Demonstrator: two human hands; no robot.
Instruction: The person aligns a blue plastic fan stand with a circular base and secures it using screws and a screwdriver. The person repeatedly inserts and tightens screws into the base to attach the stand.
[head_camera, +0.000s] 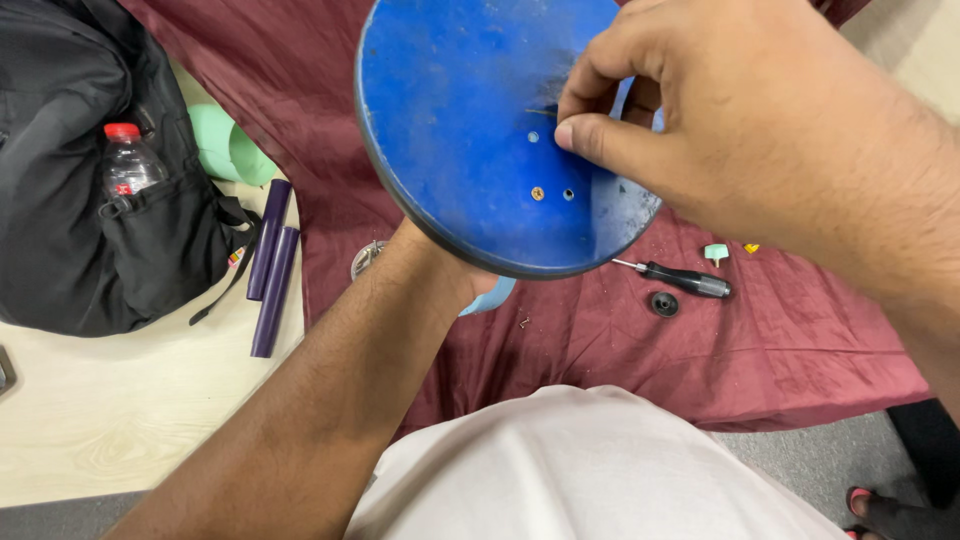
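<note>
R hand (740, 120) pinching small screw/pin at hole in blue disc (470, 110); L hand (440, 265) under disc, grip hidden. Step looks like fastener seating. Screwdriver (680, 278) near right.

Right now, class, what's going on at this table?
A person holds a round blue disc up over a maroon cloth. The left hand supports it from underneath, mostly hidden. The right hand pinches something thin at one of the small holes near the disc's middle; what it is cannot be told. A screwdriver, a black cap and small plastic bits lie on the cloth. A black backpack and two purple tubes sit to the left.
</note>
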